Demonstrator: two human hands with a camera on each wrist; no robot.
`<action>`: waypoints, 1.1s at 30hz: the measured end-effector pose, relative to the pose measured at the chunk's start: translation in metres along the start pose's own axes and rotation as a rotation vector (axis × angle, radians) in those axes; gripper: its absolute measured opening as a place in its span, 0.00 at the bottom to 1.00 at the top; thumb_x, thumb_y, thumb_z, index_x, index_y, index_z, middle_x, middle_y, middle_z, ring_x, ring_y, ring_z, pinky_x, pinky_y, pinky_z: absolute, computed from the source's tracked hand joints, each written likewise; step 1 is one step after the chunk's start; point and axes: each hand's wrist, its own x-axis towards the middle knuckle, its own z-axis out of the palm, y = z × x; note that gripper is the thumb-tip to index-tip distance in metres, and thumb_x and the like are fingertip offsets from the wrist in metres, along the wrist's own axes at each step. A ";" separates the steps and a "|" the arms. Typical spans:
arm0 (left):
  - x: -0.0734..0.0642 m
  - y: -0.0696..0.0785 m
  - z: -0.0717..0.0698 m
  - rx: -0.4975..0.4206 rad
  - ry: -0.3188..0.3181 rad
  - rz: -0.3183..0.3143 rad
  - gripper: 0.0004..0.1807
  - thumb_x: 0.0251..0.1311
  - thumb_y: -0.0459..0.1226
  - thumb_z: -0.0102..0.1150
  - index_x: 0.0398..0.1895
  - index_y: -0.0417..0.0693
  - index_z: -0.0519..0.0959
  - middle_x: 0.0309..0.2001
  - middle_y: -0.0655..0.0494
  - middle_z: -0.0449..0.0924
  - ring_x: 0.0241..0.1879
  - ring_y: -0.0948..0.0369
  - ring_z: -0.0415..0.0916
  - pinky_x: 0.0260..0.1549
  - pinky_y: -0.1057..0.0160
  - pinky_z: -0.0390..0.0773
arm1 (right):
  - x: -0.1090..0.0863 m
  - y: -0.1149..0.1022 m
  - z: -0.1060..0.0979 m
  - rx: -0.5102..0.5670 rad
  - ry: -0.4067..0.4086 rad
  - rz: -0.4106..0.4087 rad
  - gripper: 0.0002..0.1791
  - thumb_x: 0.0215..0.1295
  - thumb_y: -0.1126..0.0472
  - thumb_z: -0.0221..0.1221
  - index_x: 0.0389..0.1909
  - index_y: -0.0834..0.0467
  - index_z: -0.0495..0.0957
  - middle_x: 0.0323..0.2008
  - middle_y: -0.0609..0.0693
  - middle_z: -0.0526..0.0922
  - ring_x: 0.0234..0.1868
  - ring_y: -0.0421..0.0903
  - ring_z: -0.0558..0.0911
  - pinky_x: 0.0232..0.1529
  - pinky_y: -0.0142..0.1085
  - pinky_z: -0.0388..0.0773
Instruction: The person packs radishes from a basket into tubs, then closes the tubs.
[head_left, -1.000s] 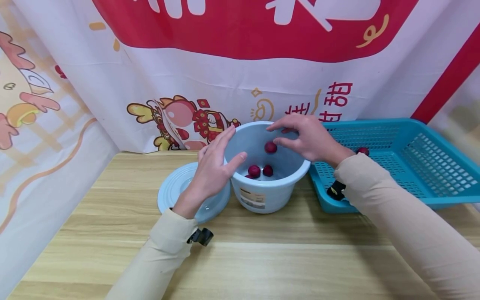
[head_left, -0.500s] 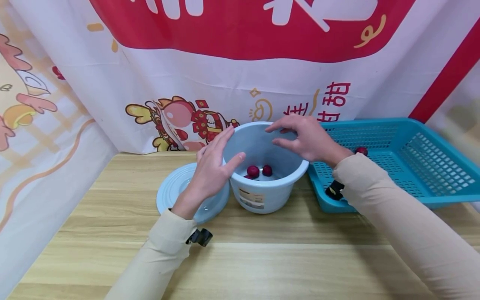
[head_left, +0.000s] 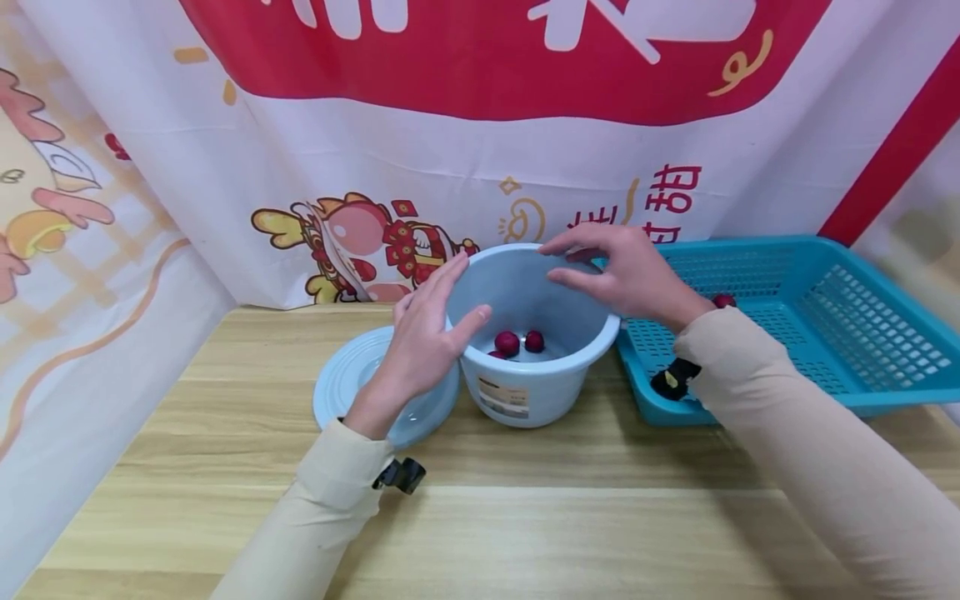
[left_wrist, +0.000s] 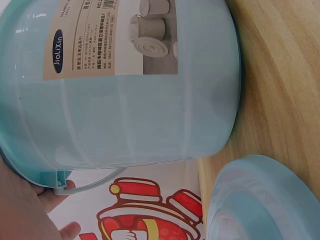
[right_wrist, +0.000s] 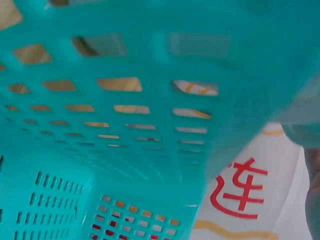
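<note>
Head view has two dark red balls (head_left: 507, 343) in plain sight on the floor of a light blue bucket (head_left: 553, 392), just beside each other, and a third ball (head_left: 497, 354) of which only a sliver clears the near rim; whether more lie behind that wall cannot be told. They sit well below both hands, apart from either grip. The right hand (head_left: 626, 275) hangs over the bucket's far right side, thumb and forefinger spread apart with nothing visible between them; its other fingers are mostly hidden, and whether they touch the rim is unclear. The left hand (head_left: 431, 333) lies along the left rim, fingers straight and thumb lifted away, its grip loose and holding nothing that shows. In the left wrist view that hand is cut off at the corner, near one end of the bucket's handle (left_wrist: 95, 185), and the printed label (left_wrist: 110, 40) runs out of the picture. A blue lid (head_left: 337, 383) lies flat on the worktop (head_left: 540, 533) left of the bucket, partly covered by the left hand and forearm. Right of the bucket stands a teal basket (head_left: 892, 404), its right end cut off; another red ball (head_left: 723, 300) inside is half hidden behind the right wrist. The right wrist view is mostly blurred basket lattice, with only a strip of finger at its edge. Behind everything hangs a printed curtain (head_left: 480, 175).
</note>
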 end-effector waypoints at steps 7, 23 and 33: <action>0.001 0.001 0.001 -0.002 0.010 0.015 0.43 0.72 0.58 0.51 0.86 0.54 0.56 0.87 0.58 0.52 0.84 0.51 0.53 0.79 0.33 0.41 | -0.015 0.014 -0.029 0.050 0.077 0.122 0.26 0.65 0.53 0.73 0.65 0.46 0.83 0.62 0.48 0.86 0.59 0.50 0.86 0.55 0.41 0.87; 0.000 0.000 0.001 -0.009 0.009 0.002 0.43 0.72 0.59 0.51 0.86 0.56 0.56 0.87 0.60 0.52 0.84 0.52 0.53 0.79 0.32 0.39 | -0.060 0.100 -0.090 -0.042 0.036 0.452 0.39 0.65 0.39 0.70 0.75 0.45 0.74 0.70 0.55 0.78 0.63 0.52 0.79 0.39 0.24 0.83; 0.000 0.001 0.002 -0.009 0.014 -0.005 0.42 0.72 0.57 0.52 0.86 0.56 0.56 0.87 0.60 0.52 0.85 0.52 0.53 0.79 0.33 0.39 | -0.071 0.139 -0.110 -0.058 -0.108 0.588 0.45 0.62 0.35 0.70 0.77 0.49 0.71 0.72 0.61 0.74 0.70 0.62 0.72 0.50 0.45 0.86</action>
